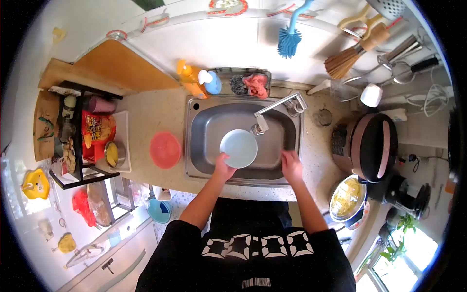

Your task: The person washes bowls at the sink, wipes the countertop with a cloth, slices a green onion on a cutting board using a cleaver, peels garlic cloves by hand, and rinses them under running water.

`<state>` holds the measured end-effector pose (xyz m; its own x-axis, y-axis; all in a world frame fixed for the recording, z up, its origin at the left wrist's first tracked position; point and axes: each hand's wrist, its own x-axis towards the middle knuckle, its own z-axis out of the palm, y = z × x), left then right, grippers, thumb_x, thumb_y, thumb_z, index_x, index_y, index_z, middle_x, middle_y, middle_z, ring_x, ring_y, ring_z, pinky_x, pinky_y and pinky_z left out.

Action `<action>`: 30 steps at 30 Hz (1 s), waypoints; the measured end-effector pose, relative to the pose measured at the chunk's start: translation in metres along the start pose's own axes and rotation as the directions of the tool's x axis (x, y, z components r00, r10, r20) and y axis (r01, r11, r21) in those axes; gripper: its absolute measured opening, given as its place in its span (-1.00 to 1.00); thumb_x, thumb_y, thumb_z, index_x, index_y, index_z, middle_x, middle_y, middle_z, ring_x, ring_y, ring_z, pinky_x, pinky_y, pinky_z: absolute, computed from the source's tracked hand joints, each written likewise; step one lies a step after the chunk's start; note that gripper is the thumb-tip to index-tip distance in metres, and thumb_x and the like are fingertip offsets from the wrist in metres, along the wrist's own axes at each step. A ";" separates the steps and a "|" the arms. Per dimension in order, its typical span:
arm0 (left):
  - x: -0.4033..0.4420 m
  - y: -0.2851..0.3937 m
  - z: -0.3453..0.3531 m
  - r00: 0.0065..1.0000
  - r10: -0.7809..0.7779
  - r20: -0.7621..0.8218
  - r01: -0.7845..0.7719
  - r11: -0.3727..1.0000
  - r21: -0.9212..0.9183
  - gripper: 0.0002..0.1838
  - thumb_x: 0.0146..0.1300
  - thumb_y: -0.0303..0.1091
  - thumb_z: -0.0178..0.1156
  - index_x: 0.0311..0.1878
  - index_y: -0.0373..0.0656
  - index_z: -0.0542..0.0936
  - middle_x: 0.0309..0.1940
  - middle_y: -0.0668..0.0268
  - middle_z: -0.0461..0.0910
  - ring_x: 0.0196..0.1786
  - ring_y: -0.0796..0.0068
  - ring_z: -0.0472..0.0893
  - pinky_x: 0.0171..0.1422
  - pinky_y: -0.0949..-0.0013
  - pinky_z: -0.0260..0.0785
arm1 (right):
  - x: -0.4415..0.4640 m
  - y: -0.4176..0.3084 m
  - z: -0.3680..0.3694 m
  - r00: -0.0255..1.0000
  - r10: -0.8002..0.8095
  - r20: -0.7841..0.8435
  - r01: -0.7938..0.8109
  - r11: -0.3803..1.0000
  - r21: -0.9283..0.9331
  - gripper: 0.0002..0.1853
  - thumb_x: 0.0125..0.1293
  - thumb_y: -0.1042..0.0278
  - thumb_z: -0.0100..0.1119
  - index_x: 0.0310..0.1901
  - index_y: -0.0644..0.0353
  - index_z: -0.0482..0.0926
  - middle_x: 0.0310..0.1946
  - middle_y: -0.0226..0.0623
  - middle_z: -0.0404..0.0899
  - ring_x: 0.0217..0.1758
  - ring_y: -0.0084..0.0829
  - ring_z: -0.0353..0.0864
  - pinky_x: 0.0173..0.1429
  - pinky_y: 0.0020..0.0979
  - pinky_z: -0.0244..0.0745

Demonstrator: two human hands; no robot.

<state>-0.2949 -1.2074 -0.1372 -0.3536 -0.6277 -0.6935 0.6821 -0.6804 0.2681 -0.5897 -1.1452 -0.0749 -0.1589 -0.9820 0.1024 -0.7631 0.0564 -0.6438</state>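
Note:
A pale white bowl (238, 147) is held over the metal sink (209, 163), its round inside facing up. My left hand (224, 167) grips the bowl's near left rim, thumb on the rim. My right hand (292, 167) hovers by the sink's right side, apart from the bowl. Its fingers are curled together, and whatever they may hold is hidden. The faucet (275, 106) reaches in from the back right, its spout end just beyond the bowl.
A pink basin (165, 150) stands left of the sink. Behind it are a soap bottle (212, 82) and a caddy with a pink cloth (256, 85). At right are a rice cooker (372, 146) and a bowl of yellow shreds (347, 197). A black rack (90, 177) stands left.

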 end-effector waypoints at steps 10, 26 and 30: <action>-0.006 -0.015 -0.003 0.982 -0.141 0.123 0.119 0.978 0.173 -0.23 0.04 -0.25 0.06 0.41 -0.28 0.37 0.32 0.08 0.50 0.39 0.02 0.47 0.50 -0.06 0.30 | -0.234 0.012 -0.057 0.875 0.367 -0.316 -0.423 0.897 -0.128 -0.59 0.03 0.67 0.14 -0.02 0.26 0.66 0.03 -0.04 0.61 0.11 0.06 0.60 0.22 -0.05 0.55; -0.040 -0.054 0.041 0.964 -0.216 0.153 0.157 0.932 0.327 -0.23 -0.01 -0.21 0.13 0.39 -0.08 0.39 0.32 0.14 0.50 0.37 -0.02 0.49 0.44 -0.25 0.34 | -0.355 0.067 -0.090 0.154 0.807 -0.570 -0.981 0.194 0.010 -0.10 0.13 -0.18 0.45 0.43 0.10 0.36 0.35 0.04 0.38 0.40 0.04 0.39 0.45 -0.03 0.34; -0.057 -0.067 0.052 0.975 -0.188 0.122 0.146 0.946 0.290 -0.20 -0.03 -0.21 0.15 0.41 -0.09 0.37 0.32 0.10 0.49 0.38 -0.08 0.48 0.46 -0.31 0.32 | -0.344 0.095 -0.074 0.065 0.806 -0.589 -0.983 0.152 0.099 -0.05 0.07 -0.20 0.46 0.45 0.06 0.33 0.32 0.02 0.39 0.38 0.09 0.38 0.44 0.03 0.33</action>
<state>-0.3533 -1.1457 -0.0810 -0.5511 -0.5297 -0.6448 0.4077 -0.8451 0.3459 -0.6538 -0.7883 -0.1146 -0.9940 0.0878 -0.0657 0.1026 0.9564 -0.2736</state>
